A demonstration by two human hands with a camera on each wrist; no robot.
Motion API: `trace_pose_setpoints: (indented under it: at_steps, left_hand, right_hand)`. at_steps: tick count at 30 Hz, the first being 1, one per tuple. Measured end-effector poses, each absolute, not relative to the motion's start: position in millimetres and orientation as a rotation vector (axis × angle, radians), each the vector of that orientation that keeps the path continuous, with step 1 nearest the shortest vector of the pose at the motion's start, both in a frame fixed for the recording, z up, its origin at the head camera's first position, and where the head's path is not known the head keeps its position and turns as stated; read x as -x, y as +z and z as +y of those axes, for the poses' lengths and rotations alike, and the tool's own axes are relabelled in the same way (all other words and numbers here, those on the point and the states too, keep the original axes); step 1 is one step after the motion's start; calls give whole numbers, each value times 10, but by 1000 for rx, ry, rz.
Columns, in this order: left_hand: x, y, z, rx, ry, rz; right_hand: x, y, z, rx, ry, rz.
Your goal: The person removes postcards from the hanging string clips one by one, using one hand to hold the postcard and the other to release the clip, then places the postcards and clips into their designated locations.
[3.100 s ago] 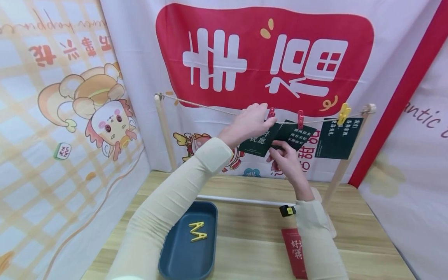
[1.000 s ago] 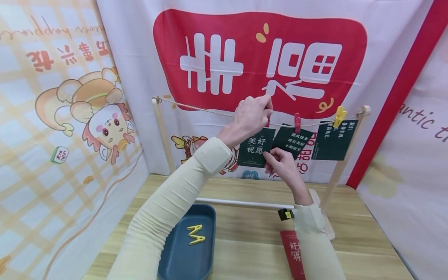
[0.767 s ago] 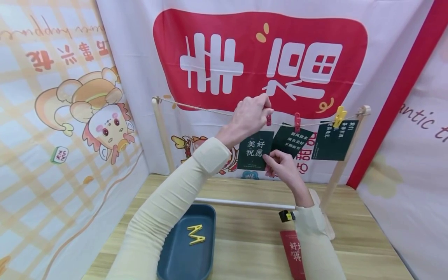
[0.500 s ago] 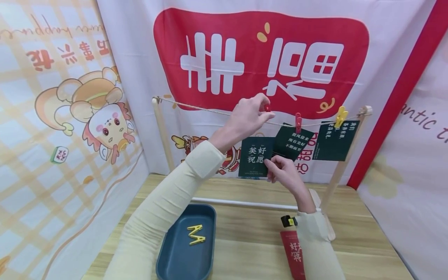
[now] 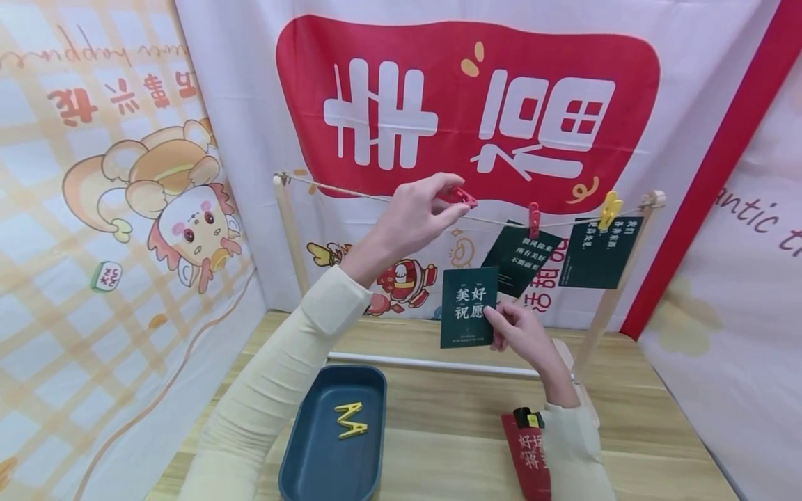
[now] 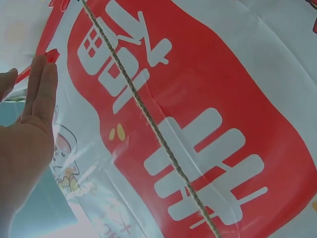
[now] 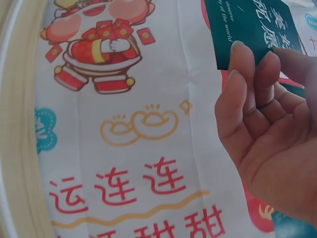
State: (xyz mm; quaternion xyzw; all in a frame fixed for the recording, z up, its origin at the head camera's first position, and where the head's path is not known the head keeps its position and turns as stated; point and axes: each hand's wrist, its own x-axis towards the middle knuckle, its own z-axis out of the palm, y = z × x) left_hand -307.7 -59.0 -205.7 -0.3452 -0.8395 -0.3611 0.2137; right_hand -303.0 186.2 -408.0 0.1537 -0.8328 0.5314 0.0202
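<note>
My left hand (image 5: 416, 212) pinches a red clothespin (image 5: 462, 197) between thumb and fingers, at the height of the string (image 5: 351, 188). In the left wrist view the fingers cover most of that clothespin. Below and to the right, my right hand (image 5: 523, 337) pinches a dark green card (image 5: 466, 327) with white writing by its right edge. The card hangs free of the string, upright and facing me. Two other green cards stay clipped on the string: a tilted card (image 5: 515, 268) under a red clothespin (image 5: 534, 220), and a straighter card (image 5: 592, 261) under a yellow clothespin (image 5: 610, 210).
A wooden post (image 5: 294, 236) and a right post (image 5: 608, 299) carry the string, with a white bar (image 5: 432, 364) low between them. On the table stands a blue tray (image 5: 380, 445) holding yellow clothespins (image 5: 351, 420). A red card (image 5: 525, 452) lies partly under my right sleeve.
The green card has come off the string and moved down towards me in my right hand. My left hand has taken the red clothespin off and moved left with it.
</note>
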Motion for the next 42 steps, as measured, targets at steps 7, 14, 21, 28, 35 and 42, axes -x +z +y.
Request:
trace_pose_setpoints:
  at_steps: [7,14,21,28,35,42]
  left_hand:
    - [2998,-2186,-814,980,-1088,-2350]
    - [2931,-2387,-1040,941,-1126,-2381]
    - [2833,-2612,-1239,853,-1106,-2409]
    - [2678,-2823,-1457,816,-1103,-2454]
    - [2578,-3134,-1656,761,-1132,-2520]
    - [2538,-3474,-1778,743,-1079,-2642]
  right_hand:
    - [2873,-4262,2027,-412,1669,-2669]
    - [2782,-4426,2092,-346,1712,-2721]
    - [2672,-4644,2197,-241,1777,-2744]
    - [2518,-4880,2247,-98,1798,-2807]
    - [2409,-5082,2326,-72,1786,-2827]
    - [2289,-5318,2456,-52,1833,-2840]
